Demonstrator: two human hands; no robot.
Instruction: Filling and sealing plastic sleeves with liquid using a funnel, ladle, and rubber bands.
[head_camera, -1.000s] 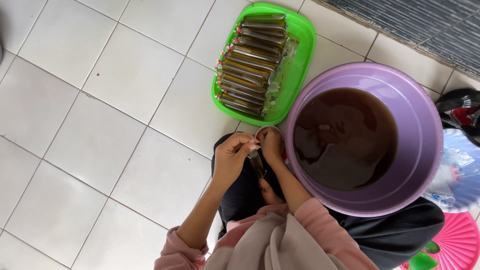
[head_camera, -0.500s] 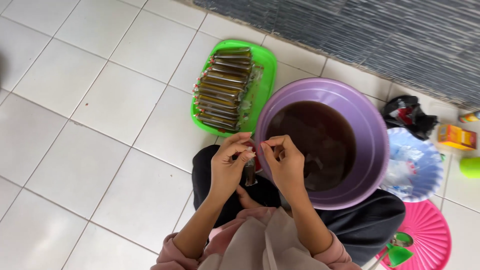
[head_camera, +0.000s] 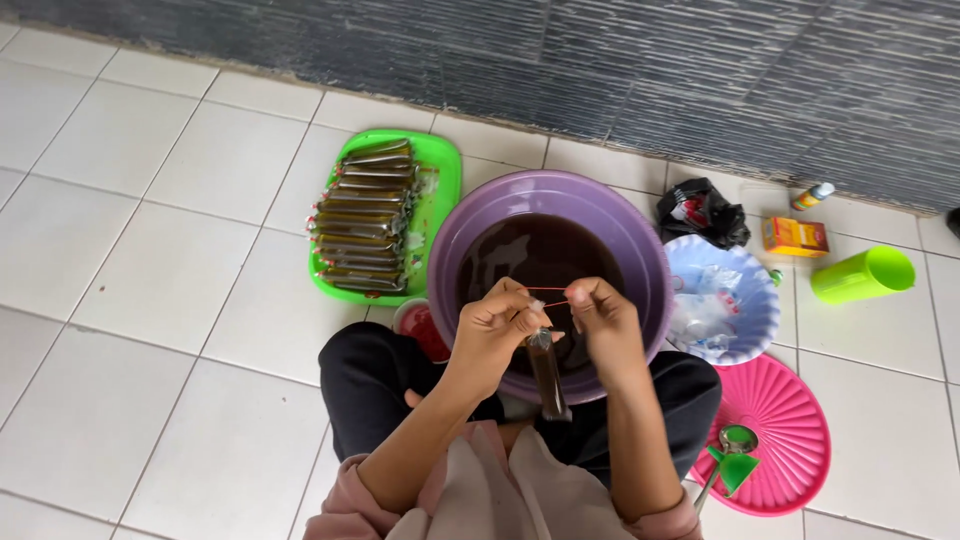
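Both hands (head_camera: 545, 325) now stretch a red band (head_camera: 547, 296), raised higher.

One head-worn view looks steeply down and forward, fairly close, over the lap onto the tiled floor (head_camera: 150, 300) toward the wall (head_camera: 700, 70).

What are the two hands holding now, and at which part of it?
Both hands, left hand and right hand, hold a thin plastic tube of dark liquid at its top end, stretching a red rubber band between them.

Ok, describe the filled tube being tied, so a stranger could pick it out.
Find the purple basin of dark liquid. At its near rim, the left hand and right hand stretch a red rubber band over a dark tube; it hangs upright, unlike the tubes lying flat on the green tray.
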